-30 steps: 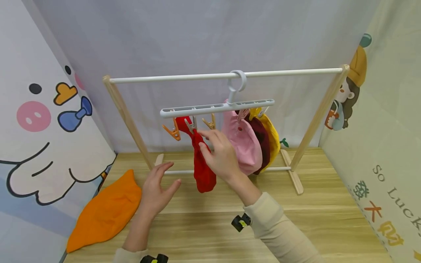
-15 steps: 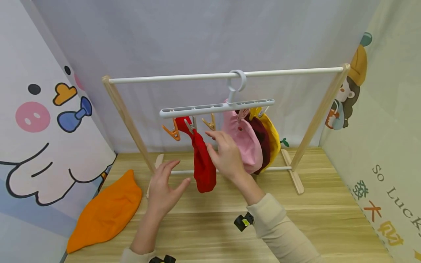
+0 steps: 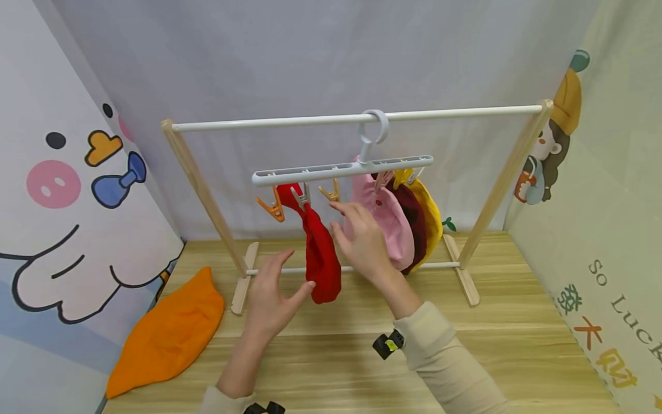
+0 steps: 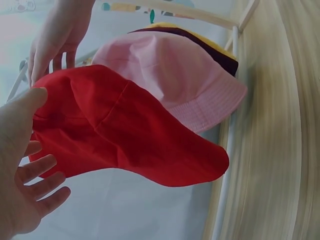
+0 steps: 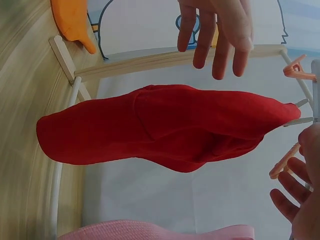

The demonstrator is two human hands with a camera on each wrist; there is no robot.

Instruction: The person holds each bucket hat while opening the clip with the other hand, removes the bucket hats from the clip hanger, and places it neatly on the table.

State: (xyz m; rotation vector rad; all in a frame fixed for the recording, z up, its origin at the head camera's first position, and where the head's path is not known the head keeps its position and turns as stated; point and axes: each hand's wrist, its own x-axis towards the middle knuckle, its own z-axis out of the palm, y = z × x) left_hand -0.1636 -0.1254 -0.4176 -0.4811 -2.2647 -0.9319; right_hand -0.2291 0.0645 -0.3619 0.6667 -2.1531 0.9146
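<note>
There's the red hat [image 3: 324, 261], below the hanger [image 3: 331, 171] on a grey clip [image 3: 302, 198]; left hand [image 3: 271, 302] and right hand [image 3: 365, 242], loose, gripping nothing, flank it. One knock could drop it if the clip's bite is shallow!

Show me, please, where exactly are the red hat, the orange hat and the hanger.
Red hat [image 4: 125, 130]: left wrist view, the middle of its cloth.
Orange hat [image 3: 168, 333]: head view, the middle of its upper surface.
Hanger [image 3: 342, 171]: head view, near the middle of its long bar.
</note>
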